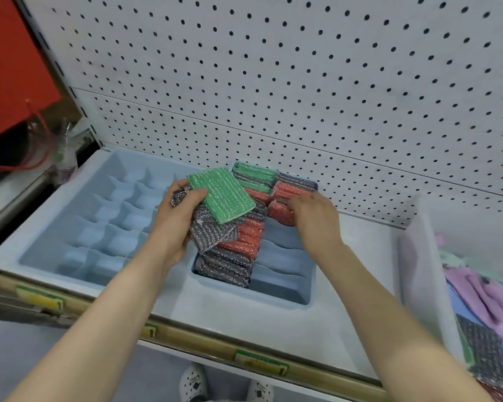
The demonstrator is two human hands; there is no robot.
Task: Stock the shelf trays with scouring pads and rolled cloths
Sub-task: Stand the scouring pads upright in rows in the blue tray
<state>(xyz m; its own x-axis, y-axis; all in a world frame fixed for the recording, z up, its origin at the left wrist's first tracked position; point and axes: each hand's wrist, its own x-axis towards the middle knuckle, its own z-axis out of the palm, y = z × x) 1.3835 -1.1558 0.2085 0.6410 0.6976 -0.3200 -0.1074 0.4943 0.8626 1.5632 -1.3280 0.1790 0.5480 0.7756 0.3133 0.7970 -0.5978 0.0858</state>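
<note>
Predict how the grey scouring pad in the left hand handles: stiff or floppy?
Likely floppy: the grey scouring pad droops and creases below the left hand. Probably light: a thumb pinch carries it plus the green pad.

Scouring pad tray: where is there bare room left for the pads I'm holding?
The right column's front slots, between the red pad at your right hand and the tray's front wall, are bare. The gridded left tray is bare too. The left column is packed.
</note>
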